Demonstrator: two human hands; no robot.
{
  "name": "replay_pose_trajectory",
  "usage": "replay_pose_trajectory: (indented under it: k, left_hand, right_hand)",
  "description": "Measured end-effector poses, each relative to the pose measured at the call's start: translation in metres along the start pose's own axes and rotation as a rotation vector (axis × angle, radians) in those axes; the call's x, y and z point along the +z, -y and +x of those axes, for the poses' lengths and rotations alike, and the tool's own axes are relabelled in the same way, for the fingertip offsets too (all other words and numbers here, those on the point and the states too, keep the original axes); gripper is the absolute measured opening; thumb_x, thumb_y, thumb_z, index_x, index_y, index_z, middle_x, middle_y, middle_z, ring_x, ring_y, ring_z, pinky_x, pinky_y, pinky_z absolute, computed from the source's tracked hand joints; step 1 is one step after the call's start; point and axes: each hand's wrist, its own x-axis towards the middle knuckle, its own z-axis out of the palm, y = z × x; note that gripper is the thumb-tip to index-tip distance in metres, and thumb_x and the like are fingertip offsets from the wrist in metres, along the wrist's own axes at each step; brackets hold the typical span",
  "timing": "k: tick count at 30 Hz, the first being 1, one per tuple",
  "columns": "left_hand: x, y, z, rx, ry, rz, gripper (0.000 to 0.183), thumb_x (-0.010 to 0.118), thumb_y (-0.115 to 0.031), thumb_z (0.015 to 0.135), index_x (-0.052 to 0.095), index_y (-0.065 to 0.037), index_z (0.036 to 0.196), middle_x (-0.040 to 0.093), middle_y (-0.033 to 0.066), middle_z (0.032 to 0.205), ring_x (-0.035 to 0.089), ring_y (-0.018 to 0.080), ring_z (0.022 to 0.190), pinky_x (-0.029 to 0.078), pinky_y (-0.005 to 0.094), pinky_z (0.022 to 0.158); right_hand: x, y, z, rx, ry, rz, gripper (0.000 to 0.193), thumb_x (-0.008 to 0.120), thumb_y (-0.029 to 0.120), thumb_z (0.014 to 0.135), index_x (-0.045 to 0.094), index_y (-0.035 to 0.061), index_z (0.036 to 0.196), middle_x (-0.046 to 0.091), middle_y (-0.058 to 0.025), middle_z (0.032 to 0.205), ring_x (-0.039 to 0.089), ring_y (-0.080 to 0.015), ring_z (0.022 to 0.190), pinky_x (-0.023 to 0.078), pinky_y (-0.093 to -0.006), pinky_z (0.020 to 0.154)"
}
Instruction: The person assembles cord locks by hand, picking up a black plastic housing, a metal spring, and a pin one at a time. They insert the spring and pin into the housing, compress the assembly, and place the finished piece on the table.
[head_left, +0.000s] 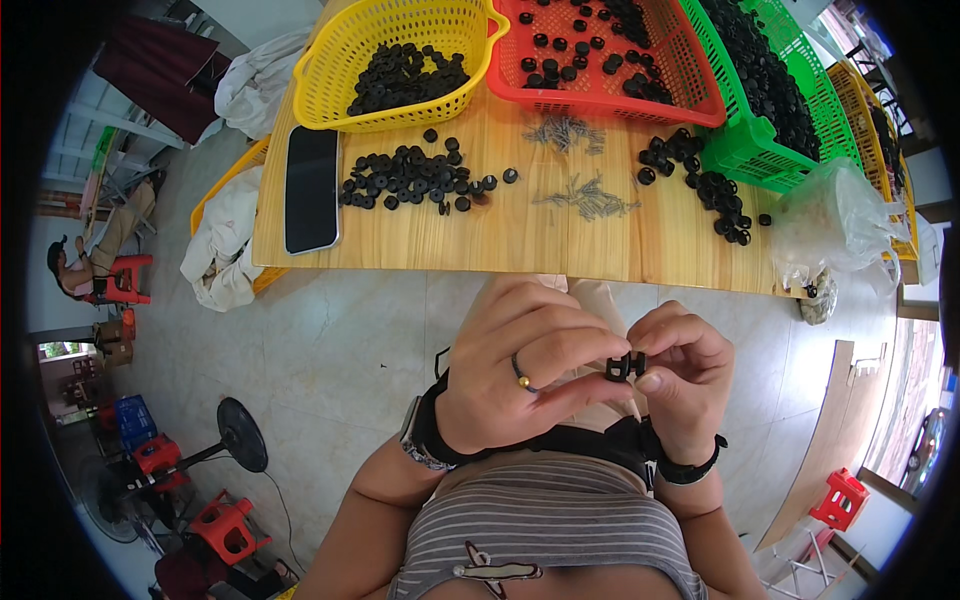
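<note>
Fingers (590, 348) pinch small black parts (618, 368) (side by side) between tips.

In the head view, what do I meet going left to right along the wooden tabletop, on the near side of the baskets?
Phone → small black discs → grey metal pins → black ring-shaped parts → clear plastic bag.

Small black parts (618, 368) between the fingers (590, 391)
</note>
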Motion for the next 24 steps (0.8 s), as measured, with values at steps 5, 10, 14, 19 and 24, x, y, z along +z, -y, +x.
replay_pose_trajectory:
  k: [5,10,14,19,24]
  left_hand:
    - [0.0,0.001,-0.001,0.012,-0.003,-0.004,0.037,0.081,-0.021,0.054,0.062,-0.009,0.084,0.063,0.0,0.075,0.055,0.0158,0.068,0.039,0.0277,0.063]
    - [0.002,0.002,-0.002,0.001,-0.005,-0.042,0.037,0.08,-0.02,0.054,0.062,-0.009,0.085,0.063,-0.0002,0.076,0.055,0.0159,0.068,0.039,0.0275,0.062]
    - [0.004,0.003,-0.004,-0.018,-0.003,-0.101,0.034,0.078,-0.02,0.056,0.063,-0.01,0.085,0.063,0.0007,0.081,0.054,0.0167,0.07,0.04,0.028,0.064]
    - [0.005,0.006,-0.007,-0.03,-0.007,-0.141,0.031,0.077,-0.02,0.057,0.065,-0.012,0.085,0.059,0.0008,0.085,0.052,0.018,0.074,0.042,0.0292,0.066]
    - [0.007,0.007,-0.01,-0.049,0.006,-0.209,0.032,0.076,-0.022,0.057,0.066,-0.012,0.086,0.056,0.0008,0.086,0.052,0.0181,0.076,0.043,0.0296,0.067]
  right_hand:
    - [0.0,-0.004,0.002,0.096,0.023,0.149,0.022,0.072,-0.002,0.066,0.057,-0.0008,0.083,0.055,-0.008,0.084,0.053,-0.0156,0.077,0.044,-0.0271,0.07]
    - [-0.004,-0.016,0.003,0.242,0.089,0.429,0.029,0.073,0.003,0.065,0.054,0.0027,0.087,0.054,-0.0061,0.087,0.053,-0.014,0.08,0.043,-0.0252,0.071]
    - [-0.002,-0.015,0.005,0.452,0.11,0.588,0.034,0.074,0.008,0.065,0.051,0.0035,0.09,0.054,-0.0047,0.091,0.053,-0.0133,0.084,0.043,-0.0256,0.073]
    - [-0.004,-0.012,0.001,0.504,0.171,0.571,0.041,0.074,0.012,0.066,0.053,0.0001,0.099,0.055,-0.0065,0.096,0.053,-0.0149,0.09,0.043,-0.0271,0.079]
    - [-0.007,-0.014,-0.003,0.453,0.225,0.509,0.046,0.074,0.017,0.068,0.056,-0.0028,0.105,0.055,-0.0098,0.1,0.053,-0.0179,0.094,0.042,-0.0286,0.083]
